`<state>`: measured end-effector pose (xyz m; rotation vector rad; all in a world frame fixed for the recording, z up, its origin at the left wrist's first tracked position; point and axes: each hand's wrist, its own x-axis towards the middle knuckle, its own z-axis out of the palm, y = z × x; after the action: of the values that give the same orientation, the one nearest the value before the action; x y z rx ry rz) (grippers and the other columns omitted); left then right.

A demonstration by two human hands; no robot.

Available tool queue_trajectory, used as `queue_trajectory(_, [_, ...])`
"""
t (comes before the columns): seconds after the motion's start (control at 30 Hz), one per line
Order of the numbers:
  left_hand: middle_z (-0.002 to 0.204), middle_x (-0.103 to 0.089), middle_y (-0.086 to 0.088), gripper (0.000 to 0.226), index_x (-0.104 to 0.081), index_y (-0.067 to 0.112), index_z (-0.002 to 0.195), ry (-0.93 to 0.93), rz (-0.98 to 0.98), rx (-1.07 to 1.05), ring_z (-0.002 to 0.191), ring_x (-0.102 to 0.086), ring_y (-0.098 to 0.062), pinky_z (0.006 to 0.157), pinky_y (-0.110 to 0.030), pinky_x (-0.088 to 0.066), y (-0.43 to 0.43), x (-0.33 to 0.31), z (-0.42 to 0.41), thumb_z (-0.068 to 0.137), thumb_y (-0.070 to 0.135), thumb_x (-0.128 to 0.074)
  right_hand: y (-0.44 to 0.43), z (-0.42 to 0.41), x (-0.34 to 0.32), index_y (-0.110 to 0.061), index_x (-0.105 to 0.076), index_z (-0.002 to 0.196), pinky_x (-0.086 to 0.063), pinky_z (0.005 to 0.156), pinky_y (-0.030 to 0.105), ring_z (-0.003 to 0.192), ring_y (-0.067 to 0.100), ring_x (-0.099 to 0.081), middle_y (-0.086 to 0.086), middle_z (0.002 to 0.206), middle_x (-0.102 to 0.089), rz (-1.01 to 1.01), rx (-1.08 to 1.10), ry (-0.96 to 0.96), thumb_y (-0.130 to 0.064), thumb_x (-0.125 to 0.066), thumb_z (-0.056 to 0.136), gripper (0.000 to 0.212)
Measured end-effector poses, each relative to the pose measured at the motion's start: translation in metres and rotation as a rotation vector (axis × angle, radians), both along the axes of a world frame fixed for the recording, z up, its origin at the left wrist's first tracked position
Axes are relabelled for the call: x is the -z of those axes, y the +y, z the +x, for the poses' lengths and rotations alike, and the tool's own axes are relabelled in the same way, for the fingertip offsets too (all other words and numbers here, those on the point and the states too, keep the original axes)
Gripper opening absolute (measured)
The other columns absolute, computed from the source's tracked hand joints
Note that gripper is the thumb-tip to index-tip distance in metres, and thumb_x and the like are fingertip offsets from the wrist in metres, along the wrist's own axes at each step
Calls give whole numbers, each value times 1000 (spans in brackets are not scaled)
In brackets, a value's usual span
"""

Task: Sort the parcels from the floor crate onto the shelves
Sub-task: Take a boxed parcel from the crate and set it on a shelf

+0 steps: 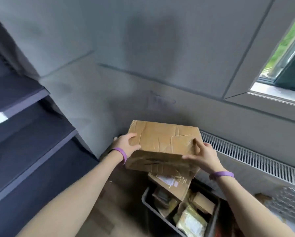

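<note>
Dim, blurred; window (286, 53) daylight.

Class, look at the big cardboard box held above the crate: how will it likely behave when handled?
The cardboard box probably flexes somewhat: its faces are creased and dented. Its glossy tape may feel slippery. The left hand and right hand both grip it, so it is likely bulky.
</note>
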<state>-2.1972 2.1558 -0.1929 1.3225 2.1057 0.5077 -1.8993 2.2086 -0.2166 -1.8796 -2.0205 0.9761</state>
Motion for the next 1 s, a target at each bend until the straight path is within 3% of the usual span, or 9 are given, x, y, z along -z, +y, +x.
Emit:
queue_trajectory(0.23, [129, -57, -2, 37, -57, 32, 126, 13, 175, -195, 121, -46, -26, 94, -34, -44, -67, -42, -77, 89, 35, -59, -29, -87, -55, -20, -39, 144, -40, 104, 41, 119, 35, -46, 15, 129, -48, 118, -166, -28, -61, -76, 65, 96])
queue_trajectory(0.4, [146, -37, -6, 84, -27, 24, 146, -37, 225, -322, 131, -40, -30, 102, -44, -42, -109, -54, -114, 78, 14, -74, -48, -132, -70, -15, -24, 148, -42, 106, 48, 128, 31, -45, 14, 145, -37, 111, -71, 251, -43, -74, 79, 90])
queue_trajectory(0.5, [149, -27, -11, 96, -22, 16, 148, 6, 194, -389, 131, -39, -31, 104, -42, -41, -126, -52, -128, 71, 8, -79, -59, -153, -69, -11, -35, 137, -42, 99, 42, 109, 28, -50, 16, 133, -41, 155, -43, 212, -38, -73, 82, 72])
queue_trajectory(0.57, [140, -35, -10, 88, -36, 13, 141, 0, 212, -420, 122, -46, -30, 100, -42, -45, -135, -50, -137, 66, 6, -81, -66, -163, -66, -10, -44, 125, -43, 94, 38, 91, 19, -47, 13, 123, -44, 155, -45, 160, -40, -71, 82, 59])
queue_trajectory(0.63, [128, -43, -8, 73, -47, 15, 129, -42, 257, -451, 113, -51, -28, 92, -43, -50, -143, -49, -144, 64, 6, -80, -70, -168, -62, -8, -47, 118, -45, 87, 35, 87, 17, -47, 10, 117, -46, 154, -37, 150, -35, -75, 81, 53])
queue_trajectory(0.73, [110, -47, -4, 51, -46, 18, 107, -84, 295, -499, 94, -54, -24, 72, -36, -51, -153, -49, -148, 68, 21, -79, -75, -170, -51, -10, -44, 103, -46, 68, 29, 83, 16, -53, 9, 110, -53, 149, -27, 191, -23, -79, 77, 45])
queue_trajectory(0.83, [96, -45, -3, 49, -40, 16, 92, -144, 356, -578, 85, -51, -22, 62, -30, -41, -159, -47, -149, 73, 45, -74, -84, -175, -42, -14, -43, 99, -46, 58, 21, 80, 9, -57, 6, 103, -59, 108, -14, 315, -39, -72, 82, 42])
queue_trajectory(0.93, [86, -44, -3, 47, -37, 18, 81, -193, 393, -663, 73, -47, -19, 53, -28, -35, -160, -51, -153, 82, 61, -55, -90, -184, -43, -15, -45, 100, -57, 71, 39, 88, 23, -63, 5, 103, -60, -4, 91, 509, -68, -39, 86, 55])
queue_trajectory(1.0, [86, -47, -4, 49, -41, 16, 83, -227, 379, -710, 71, -48, -17, 52, -28, -34, -158, -52, -155, 86, 65, -43, -90, -185, -44, -17, -46, 106, -55, 81, 47, 94, 29, -61, 3, 109, -56, -26, 152, 550, -73, -27, 87, 61])
